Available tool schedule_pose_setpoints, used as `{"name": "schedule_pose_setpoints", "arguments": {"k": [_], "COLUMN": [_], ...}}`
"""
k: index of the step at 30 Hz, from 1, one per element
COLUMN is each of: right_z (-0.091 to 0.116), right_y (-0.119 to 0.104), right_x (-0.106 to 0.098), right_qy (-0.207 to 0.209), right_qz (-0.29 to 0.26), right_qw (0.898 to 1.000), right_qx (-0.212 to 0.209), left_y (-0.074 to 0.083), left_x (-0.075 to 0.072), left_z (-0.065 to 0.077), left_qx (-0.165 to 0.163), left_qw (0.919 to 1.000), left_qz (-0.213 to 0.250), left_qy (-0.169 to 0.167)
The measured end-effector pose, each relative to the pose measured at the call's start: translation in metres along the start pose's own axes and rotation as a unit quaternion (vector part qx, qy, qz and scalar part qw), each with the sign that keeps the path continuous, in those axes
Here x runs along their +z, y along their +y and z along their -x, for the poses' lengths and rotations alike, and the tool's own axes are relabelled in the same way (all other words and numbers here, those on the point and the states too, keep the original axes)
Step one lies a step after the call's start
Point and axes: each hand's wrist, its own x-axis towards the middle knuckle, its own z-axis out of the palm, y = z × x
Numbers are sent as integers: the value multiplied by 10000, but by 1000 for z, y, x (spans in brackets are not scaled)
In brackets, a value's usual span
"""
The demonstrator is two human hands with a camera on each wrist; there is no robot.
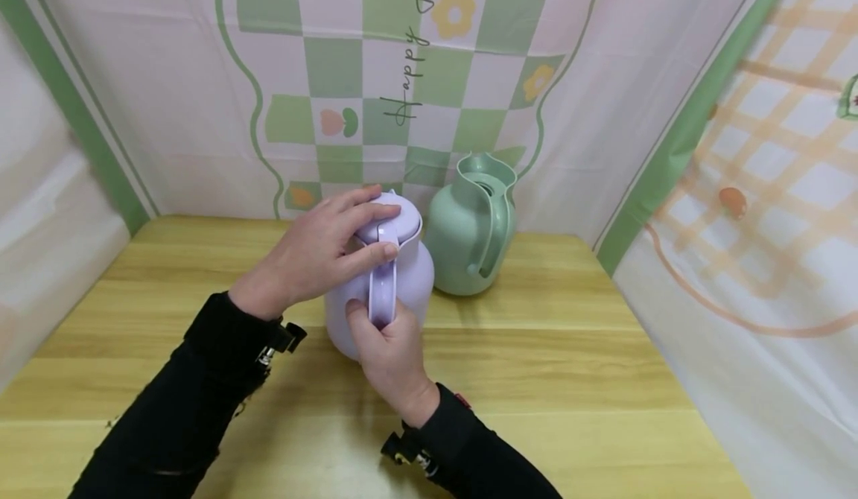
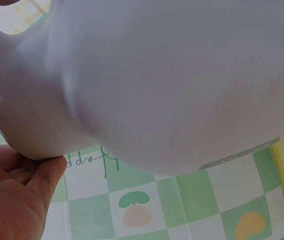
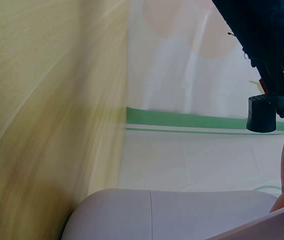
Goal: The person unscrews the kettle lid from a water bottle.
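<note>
A lavender thermos jug (image 1: 415, 279) stands on the table, its handle (image 1: 383, 290) facing me. My left hand (image 1: 322, 234) holds the jug's rounded lid (image 1: 406, 220), fingers laid over the top and the thumb across the upper end of the handle. Lower down, my right hand (image 1: 395, 357) grips the handle, thumb on its left side. In the left wrist view the pale body of the jug (image 2: 177, 85) fills most of the picture, with the left hand (image 2: 17, 195) at its neck. The right wrist view shows the jug's side (image 3: 114, 215) along the bottom.
Just behind and to the right stands a green thermos jug (image 1: 452, 238) with its top uncovered and its handle turned to the front right. Patterned cloth (image 1: 442, 67) hangs behind and on both sides of the wooden table (image 1: 550, 380).
</note>
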Motion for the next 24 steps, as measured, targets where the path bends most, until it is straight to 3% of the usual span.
{"name": "schedule_pose_setpoints", "arguments": {"k": [6, 15, 24], "right_z": [-1, 2, 2], "right_y": [1, 1, 1], "right_x": [0, 1, 0], "right_qy": [-28, 57, 67], "right_qz": [21, 46, 63], "right_qw": [10000, 10000, 9999], "right_qx": [-50, 65, -43], "left_y": [-3, -9, -9], "left_x": [-3, -14, -12], "left_z": [-2, -9, -10], "left_qx": [145, 357, 213], "left_qw": [9997, 9951, 9960], "left_qz": [28, 88, 202], "left_qy": [-193, -916, -838]}}
